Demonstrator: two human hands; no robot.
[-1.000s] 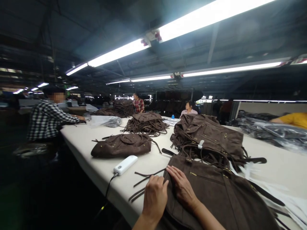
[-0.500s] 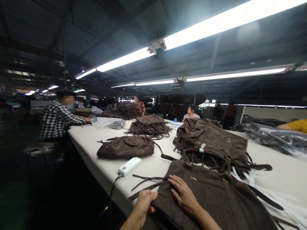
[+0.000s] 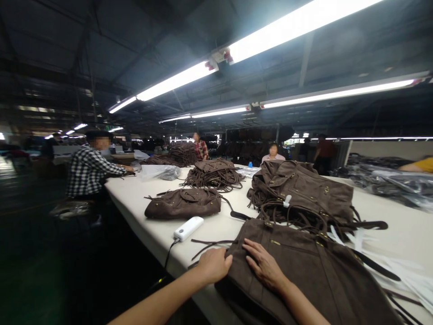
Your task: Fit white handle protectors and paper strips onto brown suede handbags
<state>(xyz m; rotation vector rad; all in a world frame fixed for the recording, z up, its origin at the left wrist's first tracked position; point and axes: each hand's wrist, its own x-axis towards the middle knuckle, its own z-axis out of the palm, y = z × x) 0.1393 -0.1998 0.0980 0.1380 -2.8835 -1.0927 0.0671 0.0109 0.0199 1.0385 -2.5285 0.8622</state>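
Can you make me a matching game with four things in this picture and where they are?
1. Left hand
2. White gadget
3. Right hand
4. Long lamp

A. Glowing overhead
B. Spread on top of the nearest brown bag
C. On the table, with a dark cord attached
D. At that bag's left edge

Right pairs: 1-D, 2-C, 3-B, 4-A

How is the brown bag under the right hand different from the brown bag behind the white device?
The right hand rests on the near bag; no hand touches the far bag. The near bag fills more of the picture than the far bag. The near bag runs past the picture's bottom edge; the far bag does not. Both are brown and lie on the table.
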